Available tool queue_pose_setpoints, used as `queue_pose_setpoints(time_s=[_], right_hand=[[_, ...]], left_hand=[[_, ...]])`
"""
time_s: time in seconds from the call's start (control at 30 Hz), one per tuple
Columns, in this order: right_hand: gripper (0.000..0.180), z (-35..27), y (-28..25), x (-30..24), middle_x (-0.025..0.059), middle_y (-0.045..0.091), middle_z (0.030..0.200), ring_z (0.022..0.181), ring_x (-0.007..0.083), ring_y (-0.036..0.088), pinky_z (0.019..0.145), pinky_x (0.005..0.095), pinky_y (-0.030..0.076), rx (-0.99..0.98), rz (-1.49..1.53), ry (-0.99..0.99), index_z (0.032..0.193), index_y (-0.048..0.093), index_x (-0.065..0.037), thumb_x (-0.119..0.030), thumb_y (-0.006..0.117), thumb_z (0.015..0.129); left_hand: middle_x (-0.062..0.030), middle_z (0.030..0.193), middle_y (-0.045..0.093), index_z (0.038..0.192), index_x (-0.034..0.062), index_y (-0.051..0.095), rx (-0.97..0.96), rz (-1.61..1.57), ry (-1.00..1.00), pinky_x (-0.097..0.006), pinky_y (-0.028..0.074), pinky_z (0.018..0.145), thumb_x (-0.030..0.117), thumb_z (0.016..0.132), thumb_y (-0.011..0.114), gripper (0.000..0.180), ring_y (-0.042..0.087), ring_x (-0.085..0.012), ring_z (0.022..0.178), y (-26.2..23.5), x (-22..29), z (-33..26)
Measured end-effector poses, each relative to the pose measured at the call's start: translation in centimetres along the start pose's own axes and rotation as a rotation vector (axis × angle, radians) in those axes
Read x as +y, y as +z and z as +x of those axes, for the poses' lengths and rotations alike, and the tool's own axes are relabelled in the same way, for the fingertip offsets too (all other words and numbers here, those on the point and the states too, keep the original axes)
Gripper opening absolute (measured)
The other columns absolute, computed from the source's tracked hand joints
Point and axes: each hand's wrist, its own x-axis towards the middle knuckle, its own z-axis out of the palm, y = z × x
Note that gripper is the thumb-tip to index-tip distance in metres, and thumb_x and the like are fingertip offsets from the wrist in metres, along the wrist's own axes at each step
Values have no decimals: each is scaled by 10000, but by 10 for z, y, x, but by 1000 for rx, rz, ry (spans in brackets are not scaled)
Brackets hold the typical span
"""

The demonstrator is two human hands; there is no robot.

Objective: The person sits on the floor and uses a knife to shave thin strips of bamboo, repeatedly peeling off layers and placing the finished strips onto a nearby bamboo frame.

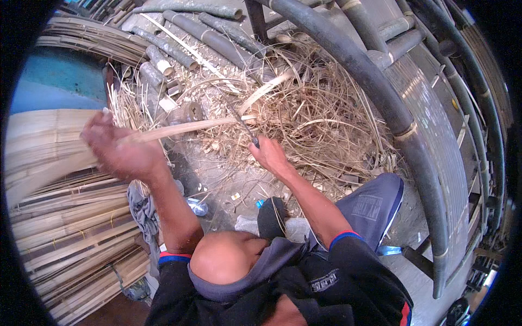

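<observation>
A long pale bamboo strip (187,128) runs from the far left past my left hand (125,146) to the middle of the view. My left hand is smeared by motion but appears closed around the strip. My right hand (270,155) grips the dark handle of a knife (243,124), its thin blade pointing up and left. The blade lies across the strip's far end. Beyond the blade, a second pale length of bamboo (266,90) slants up and right; whether it is joined to the strip cannot be made out.
Tangled bamboo shavings (321,114) cover the floor ahead. Bamboo poles (209,41) lie at the back, with short cut pieces (157,62) nearby. Bundled bamboo slats (76,223) fill the left side. A curved dark bamboo frame (380,87) arches along the right. A plastic bottle (197,206) lies near my left forearm.
</observation>
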Motion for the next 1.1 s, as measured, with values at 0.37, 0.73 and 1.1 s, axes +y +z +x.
queue_pose_setpoints(time_s=[0.37,0.73,1.1], right_hand=[[303,9,12,47,200,673,747,696,340,681,643,476,529,-103,38,126,956,632,-34,-334,608,917],[308,15,17,71,188,667,720,696,354,681,661,474,546,-41,33,149,899,661,-29,-331,603,913],[328,10,32,84,233,687,787,654,377,685,620,466,539,-20,-77,72,972,655,-16,-331,633,887]], left_hand=[[-95,898,535,880,9,557,5,84,-6,-354,371,926,376,1046,461,414,514,-195,919,-1,-6,-7],[-73,844,506,840,33,536,64,47,-30,-355,432,868,382,1042,476,408,499,-194,846,-23,-18,4],[-104,878,548,884,-3,570,131,69,-22,-370,441,863,371,1033,498,408,523,-208,860,-13,-24,6]])
